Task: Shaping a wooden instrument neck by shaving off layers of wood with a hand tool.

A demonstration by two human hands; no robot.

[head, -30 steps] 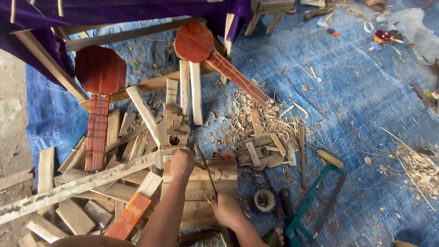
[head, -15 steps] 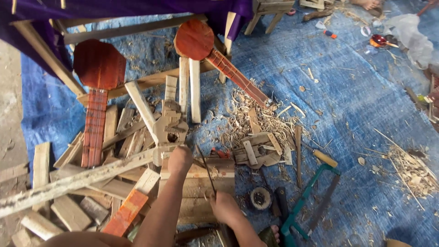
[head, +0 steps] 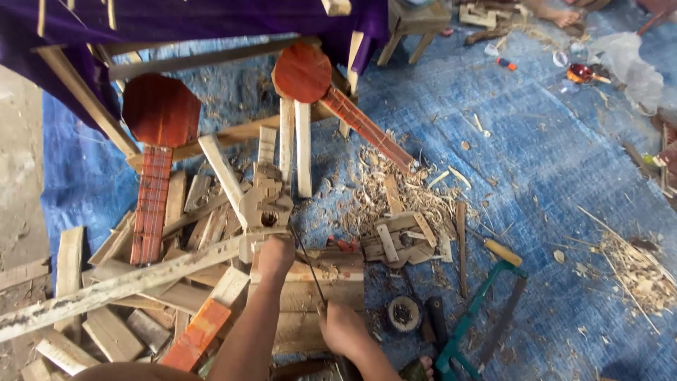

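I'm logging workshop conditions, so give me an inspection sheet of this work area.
Surface: blue tarp on the floor, strewn with wood shavings.
Job's things: unfinished wooden piece with a round hole; thin saw blade.
Clutter: offcut planks, two red stringed instruments, green frame saw, tape roll.
Hands: left hand presses on the wooden piece; right hand grips the saw's handle end.
Cables: nothing seen.
Surroundings: purple cloth, wooden stool.

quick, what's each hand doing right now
Left hand: closed on the pale carved wooden piece.
Right hand: closed on the thin dark saw blade.
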